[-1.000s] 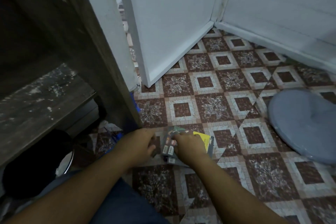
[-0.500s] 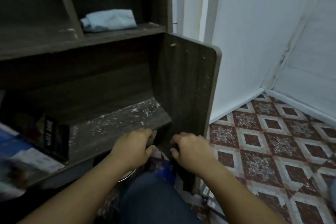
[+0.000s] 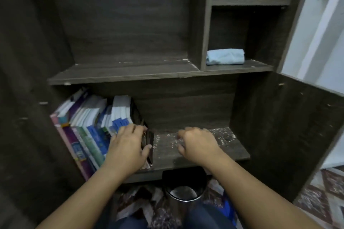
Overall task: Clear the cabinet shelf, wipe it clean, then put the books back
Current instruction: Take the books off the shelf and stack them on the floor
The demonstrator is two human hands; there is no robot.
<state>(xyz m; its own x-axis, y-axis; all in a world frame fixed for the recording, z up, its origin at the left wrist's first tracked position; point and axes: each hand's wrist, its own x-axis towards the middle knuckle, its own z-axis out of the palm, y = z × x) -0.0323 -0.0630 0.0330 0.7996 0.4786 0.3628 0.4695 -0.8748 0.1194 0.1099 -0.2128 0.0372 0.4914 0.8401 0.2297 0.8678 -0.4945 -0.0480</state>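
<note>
Half the shelf (image 3: pixel 214 147), at lower centre, is bare and speckled with dust. The other half, at lower left, is packed with books (image 3: pixel 89 128), so you look to be in the clearing step. Your left hand (image 3: pixel 128 147) grips the dark book (image 3: pixel 149 141) at the row's right end. Your right hand (image 3: pixel 197 145) hovers loosely curled and empty over the bare board. Next, pull that book free and steady its neighbours so they don't topple. The blue cloth (image 3: pixel 225 56) waits at upper right.

Speckled shelf (image 3: pixel 195 150) bearing leaning books (image 3: pixel 89 122).
</note>
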